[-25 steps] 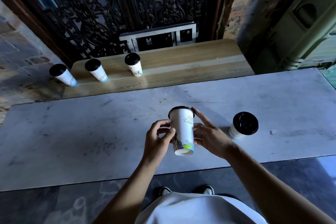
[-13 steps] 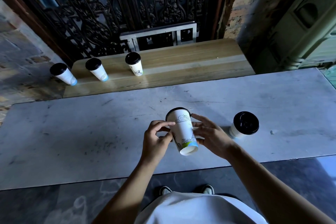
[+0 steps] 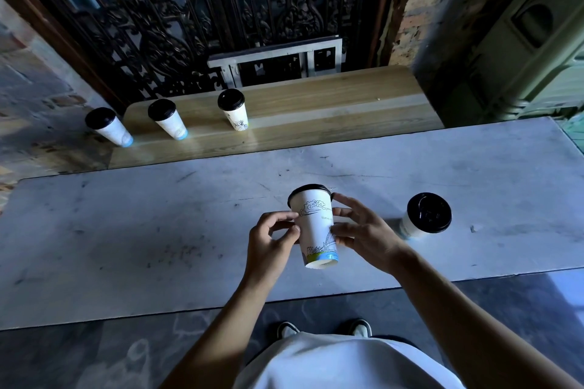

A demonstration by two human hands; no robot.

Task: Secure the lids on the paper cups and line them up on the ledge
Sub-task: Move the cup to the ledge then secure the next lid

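Observation:
A white paper cup (image 3: 316,227) with line drawings and a black lid is held tilted above the grey marble table (image 3: 158,230), its base toward me. My left hand (image 3: 271,240) pinches its left side with thumb and fingertips. My right hand (image 3: 363,230) holds its right side, fingers spread round the wall near the lid. A second lidded cup (image 3: 425,216) stands on the table to the right. Three lidded cups (image 3: 109,126) (image 3: 169,119) (image 3: 234,109) stand in a row at the left of the wooden ledge (image 3: 316,114).
A dark ornate iron gate (image 3: 189,9) and a small metal frame (image 3: 278,60) stand behind the ledge. A brick pillar (image 3: 420,9) and green cabinet (image 3: 531,41) are at the right. Stone floor lies to the left. My shoes show below the table edge.
The cup has turned in my hands, tilting with its lid away and base toward me. My right fingers have shifted up toward the lid. The other cups have stayed put.

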